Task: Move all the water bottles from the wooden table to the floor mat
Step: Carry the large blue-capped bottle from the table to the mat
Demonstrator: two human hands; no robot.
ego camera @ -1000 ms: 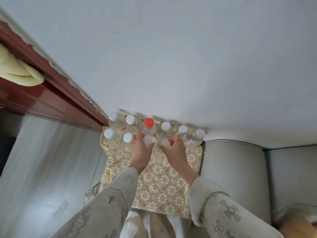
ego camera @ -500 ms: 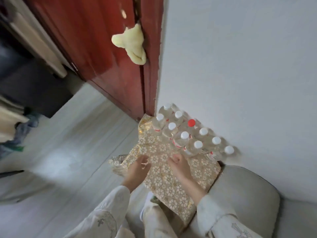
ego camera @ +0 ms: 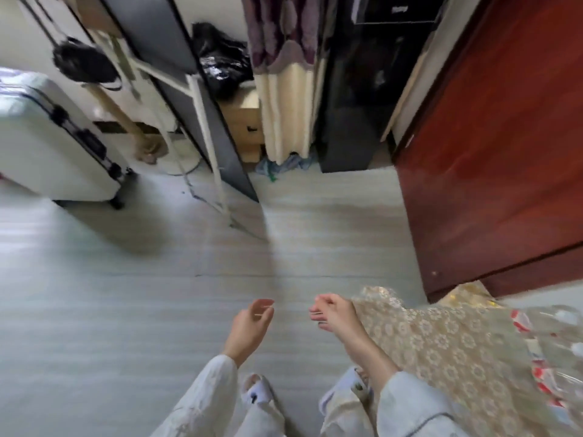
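The gold floral floor mat (ego camera: 441, 342) lies at the lower right, by the foot of a red door. Several clear water bottles (ego camera: 555, 348) with red-and-white labels stand blurred on its far right part. My left hand (ego camera: 249, 329) hangs over the bare grey floor, fingers apart, holding nothing. My right hand (ego camera: 334, 316) is just left of the mat's near corner, fingers loosely curled and empty. The wooden table is out of sight.
A red wooden door (ego camera: 492, 159) stands at the right. A white suitcase (ego camera: 53, 143) sits at the left, a dark leaning panel with a white frame (ego camera: 202, 115) in the middle, and a curtain (ego camera: 284, 89) and black cabinet (ego camera: 353, 99) behind. My slippered feet (ego camera: 258, 392) are below.
My view has swung left, away from the wall and the bottles, toward the room. Both hands have come off the bottles and the mat and now hang empty over the floor.
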